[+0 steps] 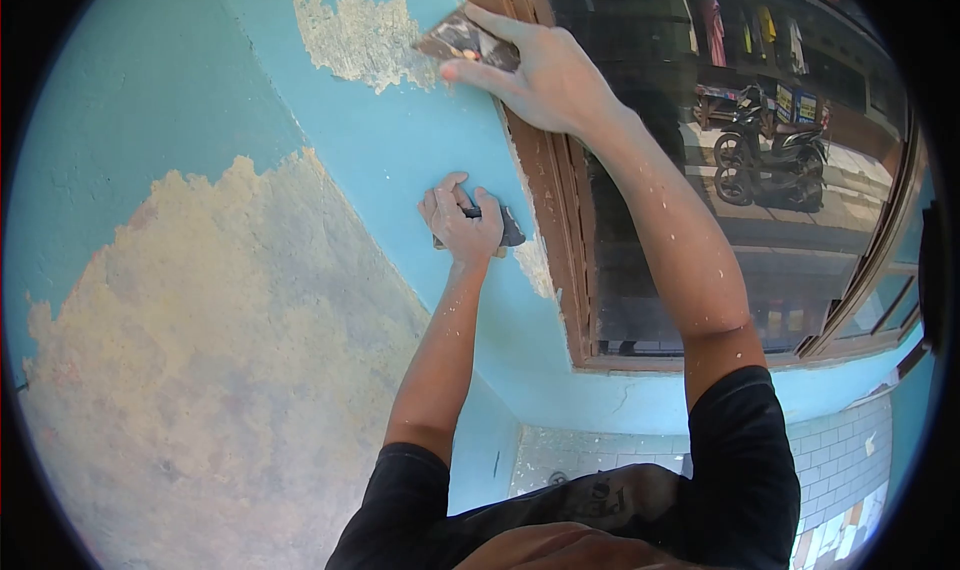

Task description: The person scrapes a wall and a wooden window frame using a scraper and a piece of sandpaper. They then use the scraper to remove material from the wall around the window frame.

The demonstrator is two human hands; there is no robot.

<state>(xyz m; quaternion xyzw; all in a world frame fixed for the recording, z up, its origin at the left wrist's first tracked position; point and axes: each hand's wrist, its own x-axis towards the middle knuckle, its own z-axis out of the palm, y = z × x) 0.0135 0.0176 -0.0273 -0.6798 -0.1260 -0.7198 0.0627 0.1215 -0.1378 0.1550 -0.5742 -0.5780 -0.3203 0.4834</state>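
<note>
My right hand (562, 78) reaches up beside the window frame, thumb and fingers closed on the edges of a flat scraper blade (467, 42). The blade is smeared and shiny, and its left corner lies at the edge of a bare patch (365, 38) where paint is off the wall. Lower down, my left hand (465, 220) is curled against the light blue wall (420, 150) around a second scraper (512, 229). That one has a dark part showing to the right of the fingers; the palm hides most of it.
A brown wooden window frame (557, 200) runs along the right, its glass (680, 280) reflecting a motorbike and hanging clothes. Jagged bare plaster (230, 340) covers much of the left wall. A chipped strip (536, 266) borders the frame. Tiled floor (830, 460) lies below.
</note>
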